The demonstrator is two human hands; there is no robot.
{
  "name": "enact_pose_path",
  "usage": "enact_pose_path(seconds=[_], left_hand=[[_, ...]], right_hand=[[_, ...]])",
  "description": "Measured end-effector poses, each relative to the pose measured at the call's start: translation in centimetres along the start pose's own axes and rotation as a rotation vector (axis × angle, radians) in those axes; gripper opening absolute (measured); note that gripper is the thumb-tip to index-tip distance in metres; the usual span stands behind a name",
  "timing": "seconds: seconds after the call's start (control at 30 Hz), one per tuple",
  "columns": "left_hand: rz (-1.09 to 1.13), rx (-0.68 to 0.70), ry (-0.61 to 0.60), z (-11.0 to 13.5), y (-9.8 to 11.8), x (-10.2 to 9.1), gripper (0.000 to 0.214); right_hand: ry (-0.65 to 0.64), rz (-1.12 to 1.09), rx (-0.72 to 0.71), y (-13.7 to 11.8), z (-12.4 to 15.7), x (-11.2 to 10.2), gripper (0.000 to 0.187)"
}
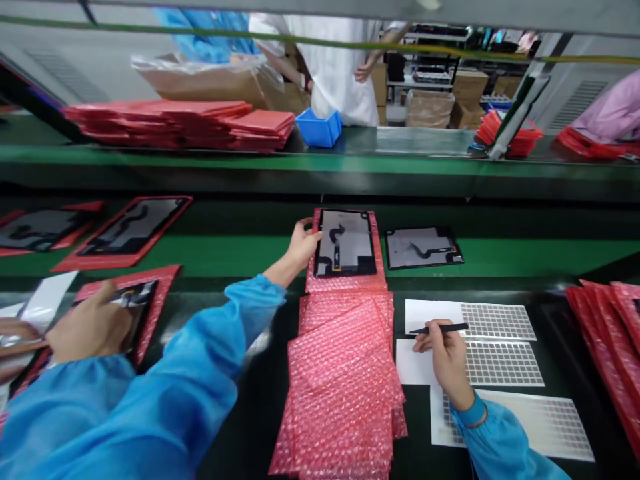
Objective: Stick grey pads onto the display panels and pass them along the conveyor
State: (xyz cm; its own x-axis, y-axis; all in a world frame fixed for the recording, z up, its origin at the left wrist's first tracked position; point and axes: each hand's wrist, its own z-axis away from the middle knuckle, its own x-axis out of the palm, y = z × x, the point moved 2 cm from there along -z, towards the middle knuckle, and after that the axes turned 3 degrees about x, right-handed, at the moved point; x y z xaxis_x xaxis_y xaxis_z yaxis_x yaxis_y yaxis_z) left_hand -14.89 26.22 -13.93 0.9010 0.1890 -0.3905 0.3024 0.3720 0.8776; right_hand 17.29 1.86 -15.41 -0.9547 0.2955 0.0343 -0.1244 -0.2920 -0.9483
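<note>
My left hand (301, 245) reaches forward and grips the left edge of a tablet screen (353, 243), which lies back side up on a pink bubble-wrap bag (345, 285). A black flex cable shows on the screen's grey back. In my right hand (445, 353) is a pair of black tweezers (454, 327), held above white sheets of small grid stickers (500, 321). Between my arms lies a stack of pink bubble-wrap bags (345, 387). Another tablet screen (423, 247) rests on the green belt, right of the one I hold.
At left, a co-worker's hand (95, 323) is over a screen on a pink bag. More bagged screens (133, 227) lie on the green belt (230, 250). Pink bags (607, 353) stand at right. A shelf with red bags (175, 123) and a blue bin (319, 128) crosses behind.
</note>
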Motion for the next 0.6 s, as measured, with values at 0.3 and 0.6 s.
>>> enact_pose_path(seconds=[0.3,0.6], left_hand=[[-0.474,0.095,-0.039,-3.4,2.2,4.6,0.042],[-0.691,-0.032,-0.429,-0.2,2.3,12.9,0.033]], right_hand=[[-0.057,0.024,-0.026,0.3,0.5,0.3,0.04],[-0.043,0.007,-0.045,0.0,0.3,0.3,0.043]])
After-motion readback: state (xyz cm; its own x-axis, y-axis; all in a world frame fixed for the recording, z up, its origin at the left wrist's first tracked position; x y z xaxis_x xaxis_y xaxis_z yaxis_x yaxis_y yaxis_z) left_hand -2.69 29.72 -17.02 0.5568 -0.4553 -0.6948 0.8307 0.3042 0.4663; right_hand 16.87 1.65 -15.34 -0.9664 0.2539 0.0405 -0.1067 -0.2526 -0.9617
